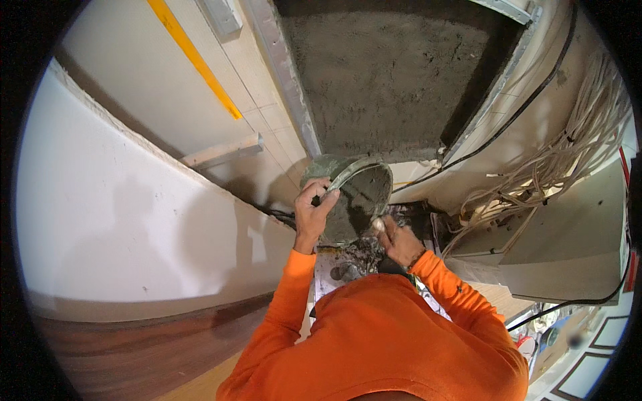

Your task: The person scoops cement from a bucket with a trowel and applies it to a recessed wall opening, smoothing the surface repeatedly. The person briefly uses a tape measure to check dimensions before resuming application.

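A round bucket [314, 167], smeared with grey, stands tilted in front of me at the foot of the wall opening. Wet grey mortar [373, 186] lies inside it. My left hand [313, 212] is closed on the bucket's rim at its near left side, thumb and fingers pinching it. At the right side of the bucket's mouth, my right hand [400, 242] is wrapped round a tool with a pale rounded handle end [379, 224]. The tool's working end is dark against the mortar and hard to make out; it looks like a trowel.
Beyond the bucket, a grey mortared panel [394, 80] sits between metal profiles [294, 87]. A yellow strip [197, 60] lies at upper left. Bundled pale cables [568, 140] and a black cable [528, 100] hang at right. A white curved board [134, 207] edges the left.
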Motion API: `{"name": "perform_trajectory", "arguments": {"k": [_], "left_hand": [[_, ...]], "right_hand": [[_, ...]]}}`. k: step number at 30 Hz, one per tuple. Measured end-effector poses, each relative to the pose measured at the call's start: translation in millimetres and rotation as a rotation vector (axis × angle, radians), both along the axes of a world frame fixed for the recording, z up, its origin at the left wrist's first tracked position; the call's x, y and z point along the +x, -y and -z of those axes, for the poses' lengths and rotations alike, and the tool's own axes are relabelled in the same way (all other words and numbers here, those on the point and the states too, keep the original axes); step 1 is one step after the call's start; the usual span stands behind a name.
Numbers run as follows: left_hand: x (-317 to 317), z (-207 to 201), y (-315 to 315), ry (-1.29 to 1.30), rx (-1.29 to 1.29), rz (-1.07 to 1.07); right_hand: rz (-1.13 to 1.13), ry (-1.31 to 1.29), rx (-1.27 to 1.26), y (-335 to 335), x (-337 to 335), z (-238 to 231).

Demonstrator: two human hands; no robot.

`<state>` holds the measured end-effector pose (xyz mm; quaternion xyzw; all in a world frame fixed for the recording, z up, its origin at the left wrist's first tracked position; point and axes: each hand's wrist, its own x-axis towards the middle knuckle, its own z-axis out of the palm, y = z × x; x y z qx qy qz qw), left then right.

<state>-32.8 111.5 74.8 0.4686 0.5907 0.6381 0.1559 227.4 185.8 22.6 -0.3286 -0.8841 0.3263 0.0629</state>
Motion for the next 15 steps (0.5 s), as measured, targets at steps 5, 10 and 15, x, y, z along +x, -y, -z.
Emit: {"name": "perform_trajectory", "arguments": {"k": [5,10,15], "left_hand": [[11.9,5.8,-1.0,-0.008,0.026,-0.020],[43.5,28.3,4.6,-0.048,0.032,-0.002],[38.6,24.0,7.8,0.050,0.014,0.107]], "right_hand": [[-0.143,0.091,0.112,-11.1,27.5,38.4],[0.084,-0.037,-0.857,13.9,3.0,34.2],[-0.119,-0.013,-0.229,13.6,6.8,41.4]]}}
